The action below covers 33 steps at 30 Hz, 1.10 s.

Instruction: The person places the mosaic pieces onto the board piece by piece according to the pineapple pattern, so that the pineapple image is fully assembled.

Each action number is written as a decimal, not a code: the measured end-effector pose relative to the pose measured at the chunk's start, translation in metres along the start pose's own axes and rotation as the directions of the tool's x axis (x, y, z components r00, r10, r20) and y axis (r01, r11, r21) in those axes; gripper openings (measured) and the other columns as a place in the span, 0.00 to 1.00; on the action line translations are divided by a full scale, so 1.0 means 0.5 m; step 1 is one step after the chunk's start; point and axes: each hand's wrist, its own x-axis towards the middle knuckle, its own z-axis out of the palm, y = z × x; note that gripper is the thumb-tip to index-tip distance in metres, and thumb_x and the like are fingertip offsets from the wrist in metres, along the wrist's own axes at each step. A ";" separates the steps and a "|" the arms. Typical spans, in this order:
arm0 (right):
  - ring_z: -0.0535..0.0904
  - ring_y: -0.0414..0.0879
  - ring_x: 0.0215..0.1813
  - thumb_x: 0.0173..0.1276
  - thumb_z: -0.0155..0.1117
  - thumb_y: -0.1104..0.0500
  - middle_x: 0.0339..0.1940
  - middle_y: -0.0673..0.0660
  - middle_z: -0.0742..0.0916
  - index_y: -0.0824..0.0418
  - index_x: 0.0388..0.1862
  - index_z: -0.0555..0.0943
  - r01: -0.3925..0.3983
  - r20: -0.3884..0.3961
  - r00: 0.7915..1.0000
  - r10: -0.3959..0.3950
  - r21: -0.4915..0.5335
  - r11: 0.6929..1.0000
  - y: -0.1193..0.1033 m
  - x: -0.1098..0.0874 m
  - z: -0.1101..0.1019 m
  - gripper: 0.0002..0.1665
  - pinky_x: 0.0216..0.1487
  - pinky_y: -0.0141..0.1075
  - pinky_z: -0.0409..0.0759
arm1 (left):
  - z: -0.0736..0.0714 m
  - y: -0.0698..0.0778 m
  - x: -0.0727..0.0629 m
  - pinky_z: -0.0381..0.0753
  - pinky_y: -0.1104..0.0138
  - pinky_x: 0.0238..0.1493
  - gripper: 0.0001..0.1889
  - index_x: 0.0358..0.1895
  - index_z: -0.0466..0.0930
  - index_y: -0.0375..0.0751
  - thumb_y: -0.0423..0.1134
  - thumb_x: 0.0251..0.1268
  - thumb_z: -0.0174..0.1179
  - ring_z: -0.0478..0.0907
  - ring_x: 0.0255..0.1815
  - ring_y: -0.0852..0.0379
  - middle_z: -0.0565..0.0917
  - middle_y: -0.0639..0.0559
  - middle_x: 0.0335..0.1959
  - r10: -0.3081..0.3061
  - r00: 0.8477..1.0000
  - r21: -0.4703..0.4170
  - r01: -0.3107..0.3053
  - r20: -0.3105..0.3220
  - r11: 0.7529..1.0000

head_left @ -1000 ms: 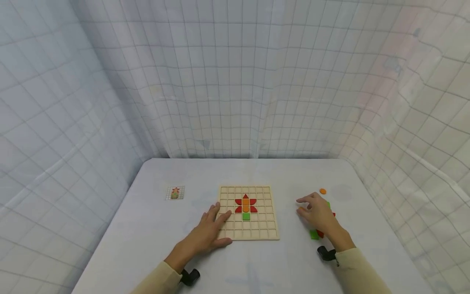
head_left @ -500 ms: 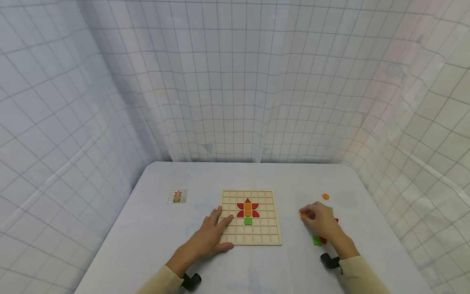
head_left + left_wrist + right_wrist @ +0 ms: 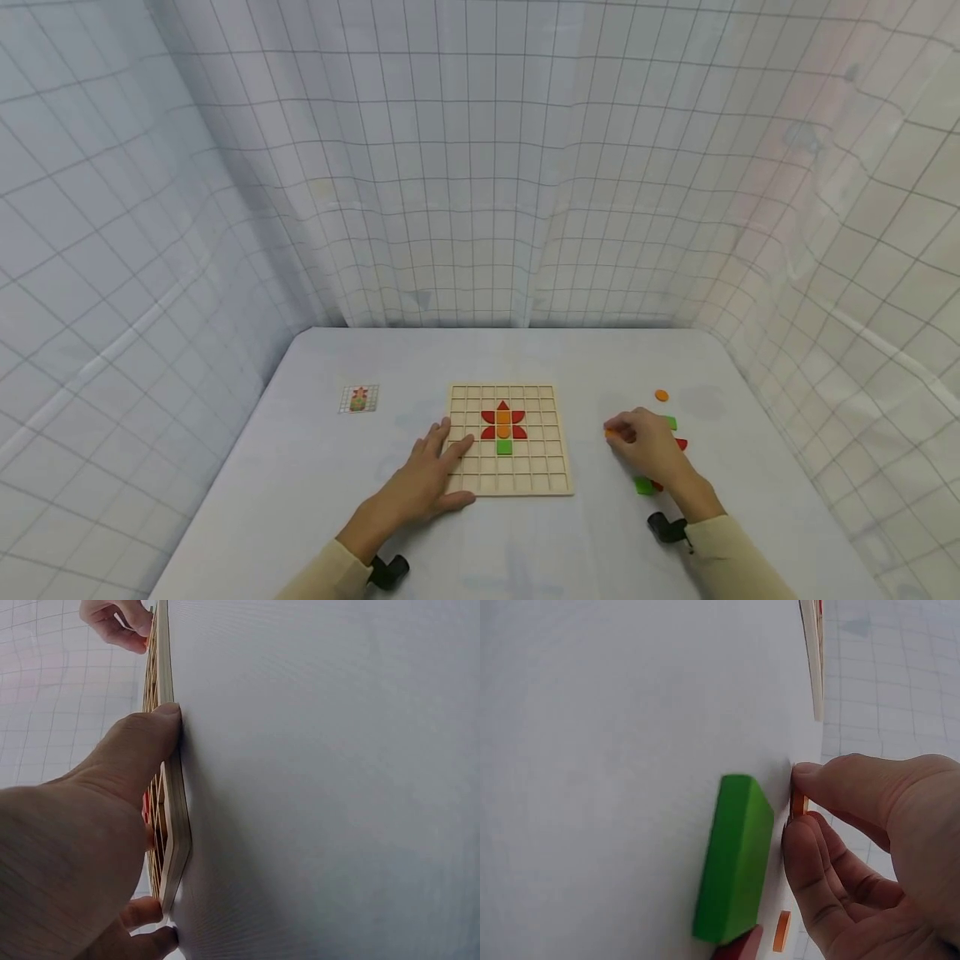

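Note:
A pale wooden grid board (image 3: 542, 481) lies mid-table, bearing red, orange and green tiles set in a flower-like shape; its top tile is a red triangle (image 3: 503, 406), and a green square (image 3: 504, 447) sits lowest. My left hand (image 3: 417, 485) rests on the board's near left corner, fingers spread, thumb against the near edge. To the right of the board, my right hand (image 3: 651, 446) pinches a small orange tile (image 3: 799, 802) between thumb and fingertips, low at the tabletop. Its full shape is hidden by the fingers.
Around the right hand lie loose tiles: an orange disc (image 3: 662, 395), a green tile (image 3: 670, 422), a red tile (image 3: 681, 444) and a green block (image 3: 735, 855). A small picture card (image 3: 358, 399) lies far left. White gridded curtains (image 3: 480, 167) enclose the table.
My right hand's thumb and fingers have closed from a spread position onto the orange tile. My left hand stays on the board. The head view has shifted slightly.

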 end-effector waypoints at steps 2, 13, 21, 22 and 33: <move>0.85 0.41 0.42 0.74 0.83 0.67 0.43 0.55 0.92 0.62 0.51 0.97 -0.004 0.000 1.000 0.004 0.001 1.000 -0.002 0.001 0.005 0.09 0.44 0.29 0.87 | -0.001 0.001 0.000 0.59 0.29 0.95 0.50 0.92 0.69 0.47 0.60 0.75 0.80 0.52 0.98 0.23 0.53 0.28 0.97 0.000 1.000 -0.003 0.000 0.000 1.000; 0.90 0.42 0.45 0.75 0.84 0.65 0.46 0.53 0.94 0.60 0.53 0.96 0.011 0.019 1.000 -0.011 0.023 1.000 -0.050 0.005 0.024 0.10 0.50 0.33 0.93 | 0.000 0.000 -0.002 0.59 0.28 0.94 0.50 0.92 0.69 0.46 0.60 0.74 0.80 0.52 0.98 0.23 0.54 0.27 0.97 0.007 1.000 -0.004 -0.007 -0.002 1.000; 0.90 0.41 0.44 0.73 0.85 0.68 0.44 0.52 0.93 0.59 0.50 0.96 0.106 0.021 0.994 -0.107 0.034 0.994 -0.083 0.010 0.042 0.10 0.49 0.32 0.92 | -0.005 0.006 -0.003 0.59 0.28 0.94 0.51 0.92 0.69 0.46 0.60 0.74 0.81 0.52 0.98 0.23 0.54 0.27 0.97 0.004 1.000 -0.017 -0.004 -0.004 1.000; 0.90 0.41 0.44 0.72 0.85 0.68 0.44 0.52 0.93 0.59 0.50 0.96 0.111 0.022 0.993 -0.112 0.035 0.993 -0.088 0.011 0.045 0.10 0.49 0.32 0.92 | -0.005 0.006 -0.004 0.59 0.28 0.94 0.50 0.92 0.69 0.46 0.60 0.74 0.81 0.52 0.98 0.23 0.54 0.27 0.97 0.003 1.000 -0.015 -0.003 -0.002 1.000; 0.86 0.38 0.43 0.72 0.86 0.67 0.42 0.50 0.92 0.58 0.45 0.96 0.169 0.082 0.981 -0.175 0.075 0.983 -0.136 0.023 0.079 0.07 0.46 0.29 0.90 | -0.005 0.007 -0.004 0.59 0.28 0.94 0.50 0.92 0.69 0.46 0.59 0.74 0.81 0.52 0.98 0.23 0.55 0.27 0.97 0.011 1.000 -0.015 -0.011 -0.012 1.000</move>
